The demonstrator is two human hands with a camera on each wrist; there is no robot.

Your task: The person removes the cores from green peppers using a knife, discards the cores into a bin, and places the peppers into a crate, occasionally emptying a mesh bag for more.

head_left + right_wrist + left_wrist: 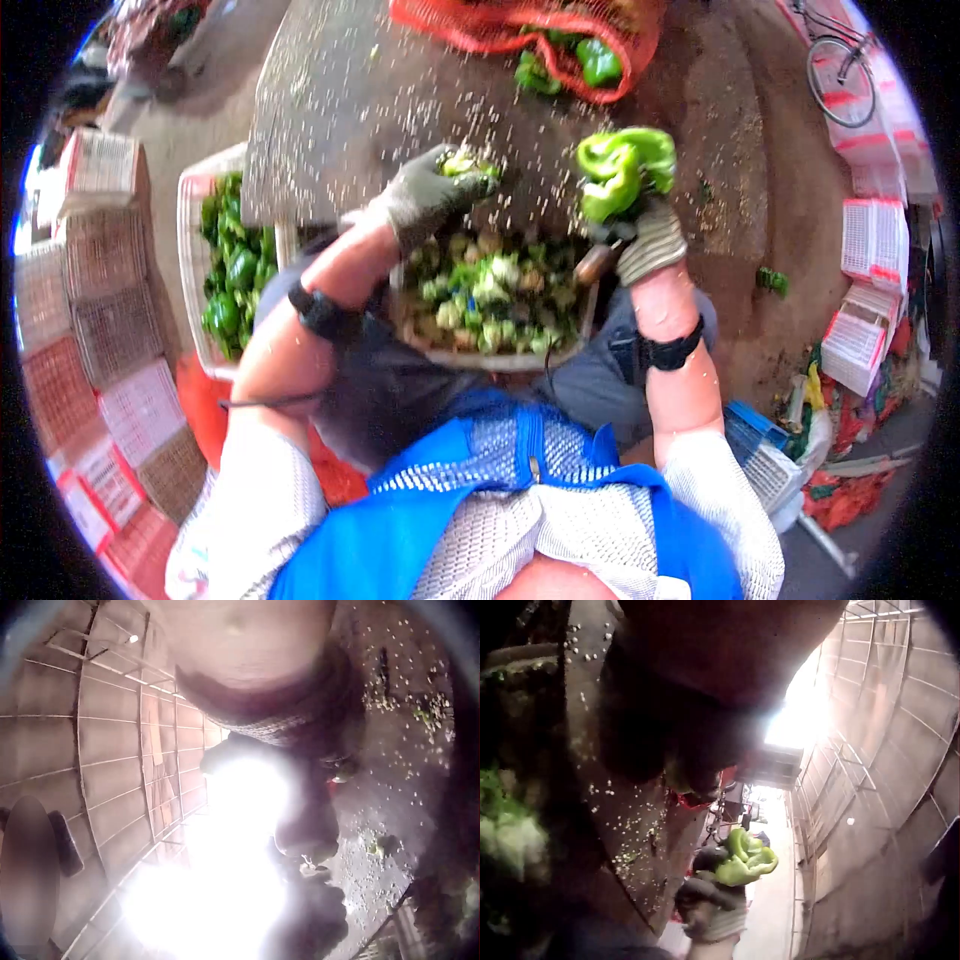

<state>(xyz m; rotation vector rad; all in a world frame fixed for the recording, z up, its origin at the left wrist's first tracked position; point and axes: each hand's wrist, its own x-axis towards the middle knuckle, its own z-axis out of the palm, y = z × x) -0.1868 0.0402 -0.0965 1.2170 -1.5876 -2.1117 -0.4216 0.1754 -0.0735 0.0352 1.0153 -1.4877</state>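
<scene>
Watching from my remote post through the head camera, I see a seated person in a blue vest (pixel 400 545) at a seed-strewn tabletop (pixel 330 130). The gloved right hand (pixel 645 225) grips a hollowed green pepper (pixel 632 165) above the table's near edge; a wooden handle (pixel 593 263) shows against that glove (how it is held, I cannot tell). The gloved left hand (pixel 425 195) curls its fingers round a pale-green piece (pixel 465 163), well apart from the pepper. Below and between the hands, a crate (pixel 480 362) holds pale and green trimmings (pixel 500 290); to the person's left, another crate (pixel 190 265) holds green peppers (pixel 238 270). A red mesh bag (pixel 455 25) spills peppers onto the far side of the tabletop.

On the left wrist camera, the same pepper sits clasped in the right glove, its cut walls facing out, while the near hand is too dark for me to read its hold.

On the right wrist camera, glare swallows the middle; I make out a shadowed glove and scattered seeds (pixel 409 761), but no grip I can confirm.
</scene>
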